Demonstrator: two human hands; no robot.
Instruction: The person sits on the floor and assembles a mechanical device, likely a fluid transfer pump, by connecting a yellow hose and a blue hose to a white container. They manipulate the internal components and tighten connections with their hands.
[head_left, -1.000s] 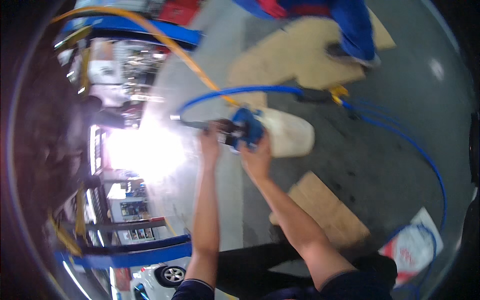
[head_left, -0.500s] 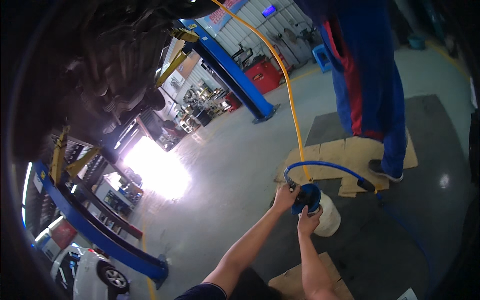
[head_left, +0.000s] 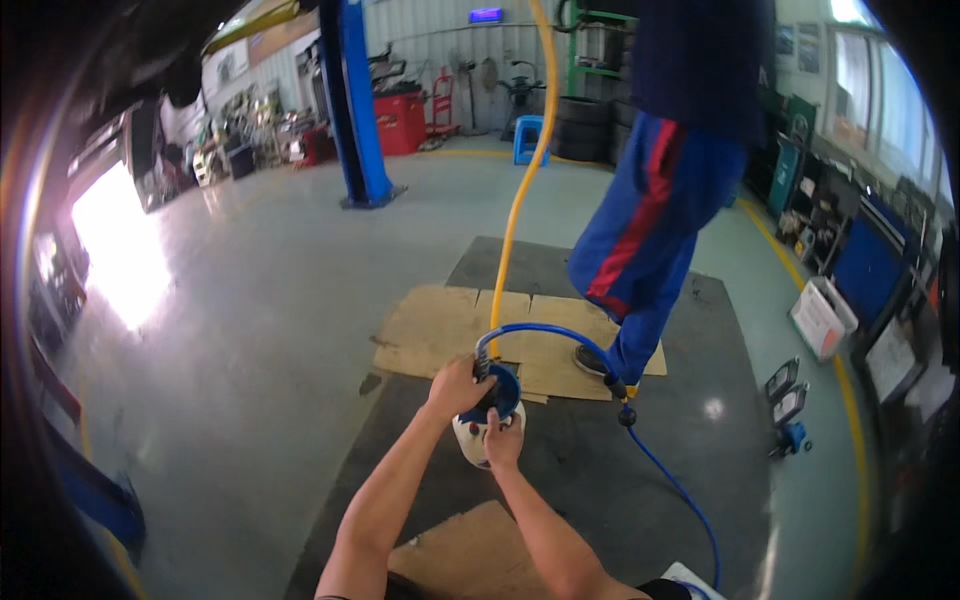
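Note:
My left hand (head_left: 458, 388) is closed around the metal end fitting (head_left: 482, 358) of a blue air hose (head_left: 560, 332), at the left side of a blue funnel-like cup (head_left: 506, 390). My right hand (head_left: 505, 442) grips the near rim of that cup, thumb on top. Under both hands stands a white plastic container (head_left: 474, 452), partly hidden by them. From behind the cup a yellow hose (head_left: 510, 225) rises out of the top of the view. The blue hose arches right to a dark connector (head_left: 616, 386). What lies inside the cup is too dark to tell.
A person in blue trousers (head_left: 640, 250) with a red stripe stands on flattened cardboard (head_left: 430, 325), just beyond the container. A blue lift post (head_left: 352, 110) rises at the back left. More blue hose (head_left: 680, 485) trails along the dark mat. A white crate (head_left: 822, 318) stands right.
My view has turned to the right and levelled, so the car underside has mostly left it. Both hands keep their holds. The other person's legs have shifted, with the knee now bent.

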